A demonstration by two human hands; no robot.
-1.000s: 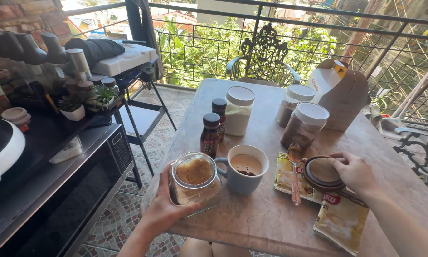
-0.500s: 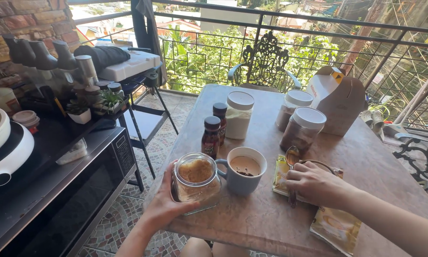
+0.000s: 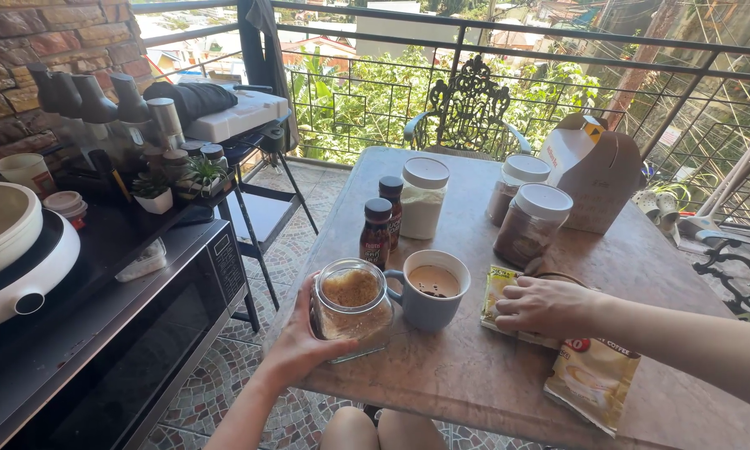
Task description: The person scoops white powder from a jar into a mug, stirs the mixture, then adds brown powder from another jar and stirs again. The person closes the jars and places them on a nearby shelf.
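1. Two hands are at work: the left hand (image 3: 296, 350) is clamped round the open sugar jar (image 3: 352, 307) at the table's (image 3: 467, 375) near edge, just beside the mug (image 3: 430, 290).
2. The right hand (image 3: 546, 307) is laid, fingers curled, over a sachet (image 3: 502, 293); whether anything is gripped under it cannot be told.
3. Coffee is already seen in the mug.
4. The jar is judged not yet lidded; a second sachet (image 3: 593, 382) is left lying nearby.
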